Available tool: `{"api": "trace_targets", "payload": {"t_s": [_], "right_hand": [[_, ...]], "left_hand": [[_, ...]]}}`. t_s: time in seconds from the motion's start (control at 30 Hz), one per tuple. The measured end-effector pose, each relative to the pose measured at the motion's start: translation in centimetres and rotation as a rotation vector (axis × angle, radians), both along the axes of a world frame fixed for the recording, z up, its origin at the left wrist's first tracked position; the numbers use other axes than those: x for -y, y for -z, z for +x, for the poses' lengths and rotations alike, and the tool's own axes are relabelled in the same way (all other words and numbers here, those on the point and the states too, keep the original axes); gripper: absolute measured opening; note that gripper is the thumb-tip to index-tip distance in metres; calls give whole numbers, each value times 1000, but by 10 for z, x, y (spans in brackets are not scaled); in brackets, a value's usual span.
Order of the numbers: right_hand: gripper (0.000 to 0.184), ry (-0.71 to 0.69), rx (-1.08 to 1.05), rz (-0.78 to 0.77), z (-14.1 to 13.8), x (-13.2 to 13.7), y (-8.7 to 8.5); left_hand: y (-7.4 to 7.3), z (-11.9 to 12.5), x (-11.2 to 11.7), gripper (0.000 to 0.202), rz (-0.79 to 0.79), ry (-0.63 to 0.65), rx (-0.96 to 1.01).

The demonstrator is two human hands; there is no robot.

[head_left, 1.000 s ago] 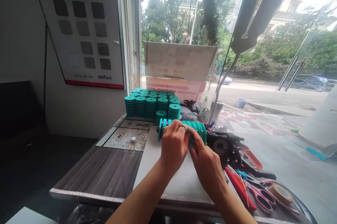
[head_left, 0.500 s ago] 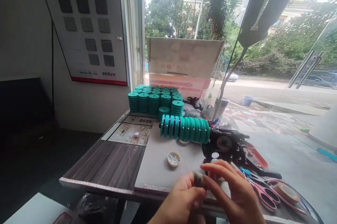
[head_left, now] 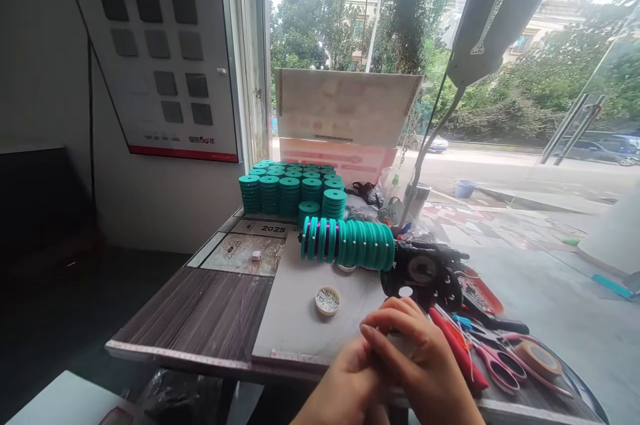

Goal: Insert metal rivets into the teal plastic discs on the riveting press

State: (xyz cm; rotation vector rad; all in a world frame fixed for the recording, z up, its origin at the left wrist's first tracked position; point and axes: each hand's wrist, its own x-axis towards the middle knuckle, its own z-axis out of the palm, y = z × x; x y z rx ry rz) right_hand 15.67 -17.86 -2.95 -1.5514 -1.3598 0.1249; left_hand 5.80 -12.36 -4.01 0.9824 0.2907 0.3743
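My two hands meet above the front edge of the table. My right hand [head_left: 417, 342] is closed, its bent fingers folded over the fingers of my left hand, and what they grip is hidden. My left hand [head_left: 353, 378] lies under it with its fingertips covered. A small round dish of white beads [head_left: 327, 301] sits on the pale board [head_left: 290, 325] to their left. Beyond them is a black winding device [head_left: 425, 268] carrying a row of green spools [head_left: 367, 245], several with white dots and some wound with purple thread.
Stacks of green spools [head_left: 270, 193] stand at the back. On the right lie a red pouch-like item [head_left: 460, 352], pink-handled scissors [head_left: 503, 370], a tape roll [head_left: 537, 358] and an orange-red tray [head_left: 480, 292]. A lamp arm [head_left: 417, 168] hangs before the window.
My right hand has moved in over my left, covering the patterned wrap seen on a left finger. The red item beside my right hand has come into view. The camera has turned slightly.
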Motion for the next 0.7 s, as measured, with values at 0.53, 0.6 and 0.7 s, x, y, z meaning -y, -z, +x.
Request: {"api": "trace_targets", "payload": {"t_s": [0.53, 0.6, 0.7], "right_hand": [[20, -23, 112, -6, 8, 1, -7], [20, -50, 241, -38, 13, 3, -11], [23, -142, 535, -97, 22, 3, -20]], "left_hand": [[4, -7, -9, 23, 96, -84, 17], [2, -11, -12, 21, 157, -142, -22], [-1, -14, -19, 16, 315, -153, -133]]}}
